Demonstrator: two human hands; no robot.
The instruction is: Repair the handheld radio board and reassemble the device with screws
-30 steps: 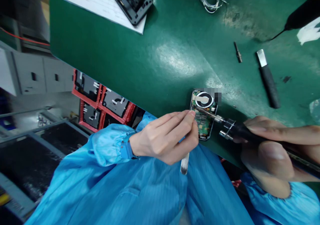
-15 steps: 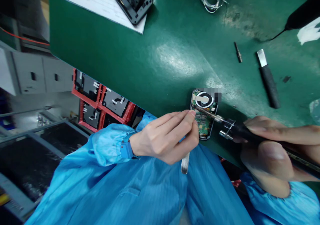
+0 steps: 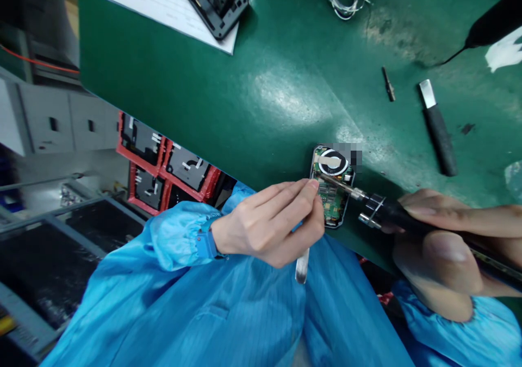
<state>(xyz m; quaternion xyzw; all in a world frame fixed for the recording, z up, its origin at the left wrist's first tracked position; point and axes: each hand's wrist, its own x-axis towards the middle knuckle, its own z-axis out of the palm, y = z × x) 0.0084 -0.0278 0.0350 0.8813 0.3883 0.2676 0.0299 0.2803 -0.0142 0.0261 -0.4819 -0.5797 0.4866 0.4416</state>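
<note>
An opened small device with a green circuit board (image 3: pixel 333 210) lies near the table's front edge. At its far end is a round black part (image 3: pixel 346 163) ringed in white, with a pale strip across it. My left hand (image 3: pixel 273 223) is closed in a pinch at the board's left side, on what look like metal tweezers (image 3: pixel 302 268); their flat end sticks out below the palm and their tips are hidden. From the right, my right hand (image 3: pixel 444 242) grips a soldering iron (image 3: pixel 383 210) with a black handle and a metal clamp. Its thin metal tip reaches over the board, below the round part.
A black-handled blade tool (image 3: pixel 438 138) and a small dark bit (image 3: pixel 389 85) lie to the right. Further back are coiled clear tubing (image 3: pixel 346 8), a black housing (image 3: pixel 222 13) on papers (image 3: pixel 163 13), and a black tool (image 3: pixel 493 22). Red trays (image 3: pixel 163 163) stand below the table's left edge.
Almost nothing differs. Both hands keep their holds over the board; my right thumb has shifted very slightly on the handle.
</note>
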